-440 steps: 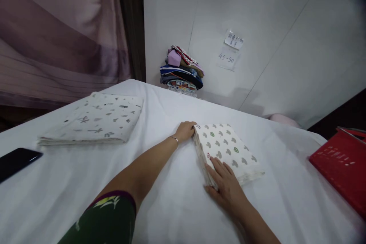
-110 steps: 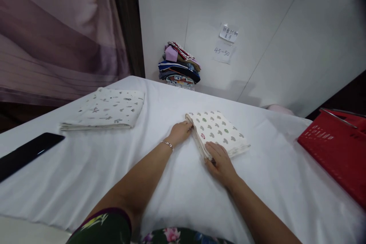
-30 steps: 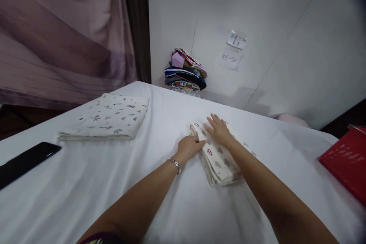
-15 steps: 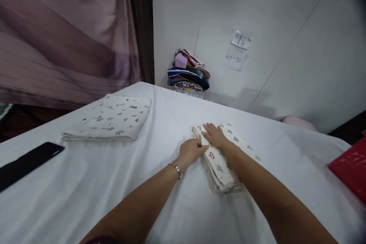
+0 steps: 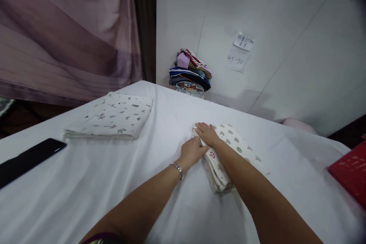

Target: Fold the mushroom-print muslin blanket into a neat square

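A folded white cloth with grey and green prints (image 5: 238, 148) lies on the white sheet (image 5: 160, 122) a little right of centre. My right hand (image 5: 206, 134) lies flat on the cloth's far left corner, fingers stretched out. My left hand (image 5: 192, 151) grips the cloth's left edge just below it, fingers curled onto the folded layers. A bracelet sits on my left wrist.
A second folded patterned cloth (image 5: 113, 116) lies at the far left. A black phone (image 5: 27, 158) rests near the left edge. A red basket (image 5: 350, 171) stands at the right edge. A pile of coloured clothes (image 5: 190, 72) sits by the wall, under paper notes (image 5: 238, 51).
My right hand slid leftward across the cloth's top to its left corner. My left hand stays at the cloth's left edge. Earlier the cloth lay wider; it has since been folded narrower.
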Available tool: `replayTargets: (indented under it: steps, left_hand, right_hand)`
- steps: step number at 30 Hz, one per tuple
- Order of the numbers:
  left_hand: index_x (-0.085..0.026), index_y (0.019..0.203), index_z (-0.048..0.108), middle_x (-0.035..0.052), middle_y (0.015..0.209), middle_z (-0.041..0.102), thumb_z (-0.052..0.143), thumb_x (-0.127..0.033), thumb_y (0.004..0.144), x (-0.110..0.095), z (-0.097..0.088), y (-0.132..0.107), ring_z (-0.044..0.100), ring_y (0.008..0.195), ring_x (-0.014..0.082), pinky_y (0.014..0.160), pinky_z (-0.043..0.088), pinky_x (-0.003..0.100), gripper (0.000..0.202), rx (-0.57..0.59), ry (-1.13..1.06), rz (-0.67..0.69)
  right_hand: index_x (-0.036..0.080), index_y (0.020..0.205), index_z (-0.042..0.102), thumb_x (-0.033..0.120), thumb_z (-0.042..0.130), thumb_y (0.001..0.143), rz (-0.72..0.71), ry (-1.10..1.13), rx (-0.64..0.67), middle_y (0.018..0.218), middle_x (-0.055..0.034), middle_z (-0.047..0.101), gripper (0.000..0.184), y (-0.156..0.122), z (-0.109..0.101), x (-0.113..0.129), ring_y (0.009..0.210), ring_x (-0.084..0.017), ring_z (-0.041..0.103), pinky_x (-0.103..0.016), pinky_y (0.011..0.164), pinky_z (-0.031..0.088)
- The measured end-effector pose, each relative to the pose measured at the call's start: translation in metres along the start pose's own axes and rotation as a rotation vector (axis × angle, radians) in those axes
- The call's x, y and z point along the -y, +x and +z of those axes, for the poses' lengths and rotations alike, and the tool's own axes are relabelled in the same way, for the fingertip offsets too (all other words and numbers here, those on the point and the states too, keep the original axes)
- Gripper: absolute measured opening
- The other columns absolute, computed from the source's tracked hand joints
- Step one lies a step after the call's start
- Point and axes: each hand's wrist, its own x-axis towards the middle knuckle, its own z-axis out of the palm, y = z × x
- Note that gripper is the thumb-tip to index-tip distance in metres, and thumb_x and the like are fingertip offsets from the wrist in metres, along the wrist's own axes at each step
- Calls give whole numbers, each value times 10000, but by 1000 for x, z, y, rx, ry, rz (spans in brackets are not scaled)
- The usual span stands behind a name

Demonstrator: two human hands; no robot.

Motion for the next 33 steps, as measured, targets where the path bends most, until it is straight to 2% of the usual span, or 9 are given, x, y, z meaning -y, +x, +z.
replayTargets:
  steps: [2, 8, 11, 13, 17, 25, 27, 30, 33]
  left_hand:
    - [-207, 730, 504, -4, 763, 630, 588, -492, 745, 0, 0, -1, 565, 682, 158, 532, 297, 262, 297, -20, -1, 11]
    - [-207, 675, 492, -4, 746, 633, 543, -504, 775, 0, -2, 1, 566, 676, 159, 532, 286, 266, 317, 41, 31, 27]
    - [-207, 667, 497, -3, 742, 638, 529, -518, 781, -1, -2, 2, 573, 686, 162, 541, 294, 264, 332, 54, 48, 11]
    - [-209, 666, 499, -8, 740, 641, 534, -521, 775, -1, -3, 3, 575, 693, 164, 548, 299, 262, 332, 56, 40, 7]
    - [-211, 664, 508, -15, 738, 644, 536, -530, 769, -2, -2, 4, 571, 685, 162, 546, 297, 262, 337, 72, 39, 10]
    - [-208, 667, 513, -6, 738, 646, 507, -546, 780, -1, -1, 3, 578, 677, 163, 542, 304, 266, 356, 67, 60, 27]
    - [-208, 664, 510, -4, 737, 643, 505, -539, 779, -1, -1, 3, 577, 675, 164, 542, 304, 267, 350, 66, 57, 30]
    - [-206, 666, 513, 0, 749, 642, 513, -531, 770, -1, -2, 3, 578, 688, 167, 542, 302, 265, 341, 77, 46, 25]
    - [-206, 665, 515, 0, 743, 641, 524, -539, 761, -2, -2, 2, 575, 692, 169, 537, 297, 260, 346, 89, 24, 15]
  right_hand:
    - [271, 1396, 348, 451, 219, 959, 4, 4, -1, 1464, -23, 336, 490, -1, -2, 2, 1364, -231, 230, -526, 1088, 120]
    - [248, 1415, 317, 486, 205, 956, -10, 34, 19, 1496, -51, 264, 529, -11, -16, 4, 1386, -233, 166, -512, 1090, 119]
    - [236, 1432, 282, 537, 209, 941, 1, -1, 2, 1518, -60, 192, 581, -33, -26, -20, 1399, -239, 100, -508, 1097, 88]
    - [238, 1435, 278, 540, 230, 935, 69, -68, -15, 1523, -60, 171, 586, -51, -29, -45, 1400, -246, 95, -509, 1099, 75]
    - [250, 1440, 270, 506, 222, 942, 186, -150, -31, 1524, -37, 157, 562, -77, -26, -85, 1398, -245, 116, -499, 1097, 120]
    - [253, 1420, 316, 523, 297, 924, 192, -36, -25, 1516, -43, 198, 565, -86, -31, -89, 1396, -227, 132, -469, 1105, 117]
    - [231, 1414, 335, 509, 364, 905, 246, 23, -63, 1505, -63, 232, 581, -98, -35, -98, 1385, -232, 177, -427, 1104, 163]
    - [182, 1422, 324, 502, 434, 870, 441, 135, -99, 1450, -107, 351, 647, -123, -38, -117, 1316, -251, 345, -367, 1056, 288]
    - [171, 1410, 352, 569, 510, 800, 602, 232, -90, 1368, -123, 465, 745, -146, -39, -130, 1232, -287, 458, -372, 1009, 351]
